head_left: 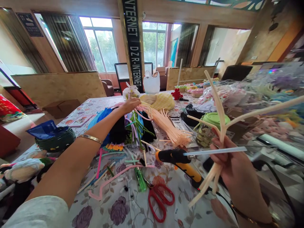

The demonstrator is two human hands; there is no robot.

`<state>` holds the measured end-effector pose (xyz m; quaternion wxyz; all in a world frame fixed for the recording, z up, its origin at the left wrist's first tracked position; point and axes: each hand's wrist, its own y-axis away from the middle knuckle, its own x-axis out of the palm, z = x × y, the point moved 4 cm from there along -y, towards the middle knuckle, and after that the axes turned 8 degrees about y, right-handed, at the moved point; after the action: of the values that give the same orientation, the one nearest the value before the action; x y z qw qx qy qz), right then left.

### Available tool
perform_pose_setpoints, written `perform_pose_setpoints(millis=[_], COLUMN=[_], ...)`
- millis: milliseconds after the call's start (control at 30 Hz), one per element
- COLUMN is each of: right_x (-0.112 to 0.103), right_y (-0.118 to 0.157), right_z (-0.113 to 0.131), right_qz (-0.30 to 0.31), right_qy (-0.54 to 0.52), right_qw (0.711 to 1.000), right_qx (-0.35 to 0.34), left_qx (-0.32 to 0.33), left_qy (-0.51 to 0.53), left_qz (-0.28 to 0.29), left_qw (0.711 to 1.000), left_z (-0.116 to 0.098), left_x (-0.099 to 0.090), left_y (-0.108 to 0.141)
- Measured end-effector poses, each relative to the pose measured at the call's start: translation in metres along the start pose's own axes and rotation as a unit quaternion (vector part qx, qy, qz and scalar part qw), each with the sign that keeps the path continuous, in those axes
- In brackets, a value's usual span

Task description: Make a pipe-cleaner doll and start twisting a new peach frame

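My right hand (234, 167) is closed around a twisted figure of peach pipe cleaners (222, 126), whose loose ends spread out above and below the fist. My left hand (131, 104) reaches to the far side of the table, its fingers closed at the ends of a large peach pipe cleaner bundle (169, 126). How many strands it pinches is hidden. Between my hands lies a black and yellow glue gun (175, 156), and a clear glue stick (216, 151) pokes out of its back, passing in front of my right hand. Red-handled scissors (161, 199) rest nearest to me, beside a green lighter (141, 180).
Blue pipe cleaners (101, 118) and several other colours are heaped under my left arm. A dark green basket (55, 139) stands on the left. To the right are a green-lidded jar (209, 129) and plastic-wrapped goods (261, 85). The glue gun's cord (223, 199) runs along the right.
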<state>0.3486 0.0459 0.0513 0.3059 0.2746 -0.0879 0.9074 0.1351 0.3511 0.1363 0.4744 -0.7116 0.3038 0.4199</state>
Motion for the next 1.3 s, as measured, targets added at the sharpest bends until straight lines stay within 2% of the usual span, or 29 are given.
perform_pose_setpoints(millis=[200,300,367,500,633,733,833,1000,1100,1233,1300], right_x=[0.000,-0.001,-0.001,-0.001,-0.001,0.000,0.000,0.001,0.001,0.000,0.000], right_y=[-0.002,-0.004,-0.004,-0.004,-0.003,-0.002,-0.002,-0.001,-0.001,-0.002,-0.004], right_z=[0.000,-0.001,-0.001,-0.002,-0.002,-0.002,-0.002,-0.001,-0.002,-0.002,-0.002], right_qz=[0.009,0.016,0.022,0.028,0.031,0.032,0.026,0.029,0.033,0.034,0.034], right_qy=[0.010,0.011,0.007,0.001,0.008,0.006,-0.003,-0.007,-0.009,-0.006,0.005], right_qw=[1.000,1.000,1.000,1.000,0.999,0.999,1.000,0.999,0.999,0.999,0.999], right_qx=[-0.007,-0.012,-0.015,-0.014,-0.019,-0.017,-0.011,-0.015,-0.017,-0.015,-0.017], left_qx=[0.003,-0.024,-0.061,-0.145,-0.199,-0.217,-0.248,-0.315,-0.349,-0.377,-0.382], left_qy=[0.090,0.123,0.131,0.097,0.037,0.015,0.026,0.105,0.167,0.302,0.372], left_qz=[0.089,0.123,0.120,0.114,0.166,0.174,0.158,0.106,0.059,-0.008,-0.046], left_qw=[0.992,0.984,0.982,0.978,0.965,0.960,0.955,0.937,0.920,0.876,0.845], left_z=[-0.033,-0.050,-0.056,-0.060,-0.070,-0.079,-0.079,-0.070,-0.068,-0.068,-0.069], left_x=[0.044,0.050,0.048,0.046,0.069,0.086,0.084,0.051,0.045,0.050,0.045], left_y=[0.014,0.022,0.026,0.037,0.054,0.061,0.060,0.052,0.051,0.045,0.039])
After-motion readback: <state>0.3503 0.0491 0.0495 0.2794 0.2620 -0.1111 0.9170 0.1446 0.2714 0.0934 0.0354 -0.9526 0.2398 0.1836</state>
